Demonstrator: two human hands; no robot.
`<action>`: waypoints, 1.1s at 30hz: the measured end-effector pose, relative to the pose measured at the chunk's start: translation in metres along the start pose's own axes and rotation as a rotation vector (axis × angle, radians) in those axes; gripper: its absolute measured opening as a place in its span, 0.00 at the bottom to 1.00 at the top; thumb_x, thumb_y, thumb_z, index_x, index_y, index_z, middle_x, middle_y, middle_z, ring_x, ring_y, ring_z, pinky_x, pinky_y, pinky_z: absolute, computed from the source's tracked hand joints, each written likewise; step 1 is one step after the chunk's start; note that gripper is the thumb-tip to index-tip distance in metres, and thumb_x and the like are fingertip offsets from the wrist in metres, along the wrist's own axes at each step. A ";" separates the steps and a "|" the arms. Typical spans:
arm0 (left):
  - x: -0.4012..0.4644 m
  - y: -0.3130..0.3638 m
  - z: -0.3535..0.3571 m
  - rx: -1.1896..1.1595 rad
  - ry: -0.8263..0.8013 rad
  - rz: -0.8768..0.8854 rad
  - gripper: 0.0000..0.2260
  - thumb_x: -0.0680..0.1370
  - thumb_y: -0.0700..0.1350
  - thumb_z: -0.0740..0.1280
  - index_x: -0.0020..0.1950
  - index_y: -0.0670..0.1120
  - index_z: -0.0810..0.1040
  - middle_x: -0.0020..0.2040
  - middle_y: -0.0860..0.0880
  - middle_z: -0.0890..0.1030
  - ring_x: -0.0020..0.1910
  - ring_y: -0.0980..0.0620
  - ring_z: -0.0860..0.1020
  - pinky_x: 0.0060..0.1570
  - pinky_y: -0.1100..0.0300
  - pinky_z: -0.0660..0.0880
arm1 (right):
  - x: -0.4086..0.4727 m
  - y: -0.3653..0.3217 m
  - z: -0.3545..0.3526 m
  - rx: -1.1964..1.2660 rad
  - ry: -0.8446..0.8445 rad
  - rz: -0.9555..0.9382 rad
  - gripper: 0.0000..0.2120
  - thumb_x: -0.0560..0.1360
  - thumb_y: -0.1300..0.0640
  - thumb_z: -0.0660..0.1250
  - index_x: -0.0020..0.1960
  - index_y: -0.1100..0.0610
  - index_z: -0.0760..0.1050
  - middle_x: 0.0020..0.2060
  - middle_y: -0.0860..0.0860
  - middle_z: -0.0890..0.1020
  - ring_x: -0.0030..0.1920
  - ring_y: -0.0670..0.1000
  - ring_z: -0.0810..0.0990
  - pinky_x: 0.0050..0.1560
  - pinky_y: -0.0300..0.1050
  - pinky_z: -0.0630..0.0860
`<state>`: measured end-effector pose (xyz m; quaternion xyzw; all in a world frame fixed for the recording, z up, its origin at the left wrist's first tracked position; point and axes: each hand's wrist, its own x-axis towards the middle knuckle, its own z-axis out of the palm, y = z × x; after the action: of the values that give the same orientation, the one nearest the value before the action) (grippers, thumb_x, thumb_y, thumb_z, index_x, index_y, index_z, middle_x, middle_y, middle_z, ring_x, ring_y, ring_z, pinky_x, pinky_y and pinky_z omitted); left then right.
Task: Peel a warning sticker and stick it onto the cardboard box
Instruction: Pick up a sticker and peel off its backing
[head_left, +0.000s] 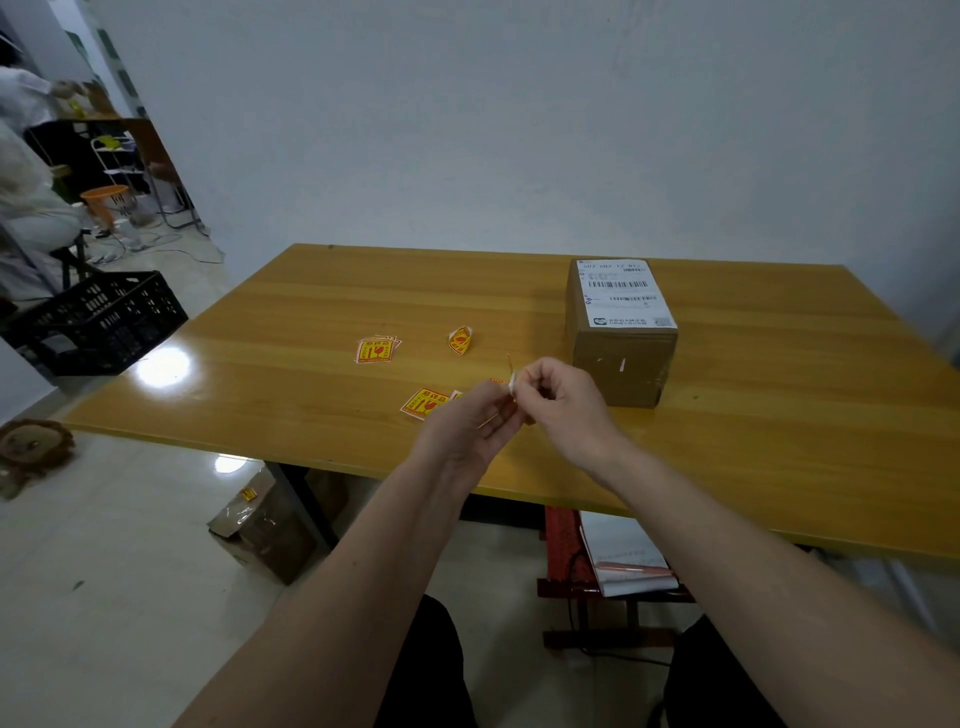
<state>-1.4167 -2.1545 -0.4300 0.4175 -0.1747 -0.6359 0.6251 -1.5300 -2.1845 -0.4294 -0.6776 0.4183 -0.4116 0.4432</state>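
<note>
Both hands meet above the yellow wooden counter (311, 312). The left hand (480, 421) and right hand (558, 400) each pinch the small yellow-and-red warning sticker (511, 383), separating it from its backing. The brown cardboard box (621, 338) stands at 2 o'clock, nearby. Risk: the freed adhesive may fold onto itself or cling to a finger.

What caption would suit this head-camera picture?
Both hands pinch a sticker over the table, beside a labelled cardboard box.
</note>
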 end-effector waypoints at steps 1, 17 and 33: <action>0.000 0.000 0.000 -0.013 0.013 -0.001 0.06 0.73 0.32 0.66 0.37 0.39 0.76 0.39 0.43 0.76 0.40 0.51 0.78 0.38 0.62 0.81 | 0.000 0.000 0.000 0.017 0.012 0.009 0.06 0.75 0.62 0.64 0.43 0.65 0.75 0.36 0.56 0.75 0.38 0.52 0.72 0.42 0.48 0.71; -0.003 -0.010 0.003 0.398 0.203 0.268 0.02 0.73 0.39 0.70 0.43 0.41 0.82 0.37 0.50 0.79 0.38 0.56 0.77 0.37 0.66 0.76 | -0.004 0.004 -0.002 0.101 0.103 0.055 0.05 0.73 0.64 0.68 0.38 0.63 0.76 0.36 0.62 0.76 0.38 0.53 0.75 0.39 0.42 0.76; 0.001 -0.004 -0.007 0.240 0.217 0.205 0.08 0.73 0.35 0.69 0.35 0.41 0.78 0.33 0.47 0.75 0.35 0.54 0.74 0.39 0.66 0.76 | -0.003 0.007 -0.016 0.222 0.142 0.126 0.05 0.72 0.64 0.69 0.47 0.64 0.79 0.39 0.61 0.81 0.38 0.49 0.79 0.40 0.39 0.78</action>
<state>-1.4142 -2.1529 -0.4372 0.5350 -0.2224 -0.4949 0.6476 -1.5472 -2.1874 -0.4328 -0.5659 0.4424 -0.4737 0.5097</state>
